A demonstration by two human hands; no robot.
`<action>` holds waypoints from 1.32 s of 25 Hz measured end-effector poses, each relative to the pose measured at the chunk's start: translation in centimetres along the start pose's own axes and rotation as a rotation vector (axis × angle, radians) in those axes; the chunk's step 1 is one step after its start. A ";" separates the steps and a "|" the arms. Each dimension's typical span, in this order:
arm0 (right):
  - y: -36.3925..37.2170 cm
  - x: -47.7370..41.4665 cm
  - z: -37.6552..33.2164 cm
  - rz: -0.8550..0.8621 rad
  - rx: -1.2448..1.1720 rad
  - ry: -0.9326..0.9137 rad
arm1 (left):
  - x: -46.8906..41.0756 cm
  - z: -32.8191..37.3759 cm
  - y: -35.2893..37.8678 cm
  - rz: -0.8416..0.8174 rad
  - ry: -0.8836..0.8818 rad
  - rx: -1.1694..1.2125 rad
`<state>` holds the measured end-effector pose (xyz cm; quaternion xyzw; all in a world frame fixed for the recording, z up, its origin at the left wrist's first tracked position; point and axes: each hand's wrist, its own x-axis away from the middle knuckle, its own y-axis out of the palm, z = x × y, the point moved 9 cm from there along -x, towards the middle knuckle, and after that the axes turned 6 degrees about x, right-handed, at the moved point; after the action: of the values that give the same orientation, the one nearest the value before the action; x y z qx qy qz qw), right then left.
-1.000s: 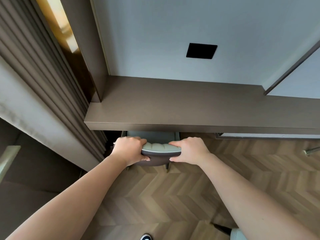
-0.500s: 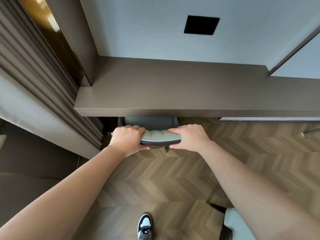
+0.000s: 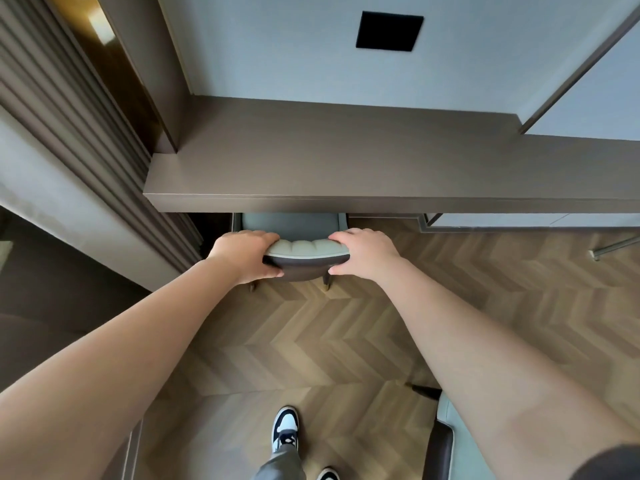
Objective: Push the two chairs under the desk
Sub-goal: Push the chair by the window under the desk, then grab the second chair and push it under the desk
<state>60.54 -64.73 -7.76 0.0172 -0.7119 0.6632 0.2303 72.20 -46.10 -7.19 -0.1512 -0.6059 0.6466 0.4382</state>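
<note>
A grey-green padded chair with a dark brown back stands at the left end of the long brown desk. Most of its seat is hidden under the desk top. My left hand grips the left end of its backrest. My right hand grips the right end. A second chair of the same colours shows at the lower right, out on the floor, half hidden behind my right forearm.
Ribbed brown curtains and a pale wall panel close off the left side. A herringbone wood floor lies between me and the desk. My shoes stand at the bottom middle. A metal leg shows at the right.
The chair sits slightly deeper under the desk than a second ago. My head has pulled back and tilted down, so my shoes and more of the second chair have come into view.
</note>
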 end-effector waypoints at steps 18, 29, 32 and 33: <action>-8.8 24.1 2.0 0.217 0.130 -0.021 | 22.2 13.9 -8.2 0.233 -0.031 -0.165; -6.6 42.8 5.4 0.290 0.098 0.061 | 37.1 23.7 -4.9 0.271 -0.028 -0.178; -4.7 48.9 6.6 0.292 0.095 0.106 | 41.2 26.6 -2.6 0.265 -0.029 -0.163; -3.2 52.8 6.9 0.295 0.101 0.126 | 44.0 28.4 -0.8 0.271 -0.013 -0.165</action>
<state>12.31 -56.81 13.65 -0.1177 -0.6564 0.7247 0.1734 26.81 -31.66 14.56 -0.2627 -0.6337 0.6489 0.3292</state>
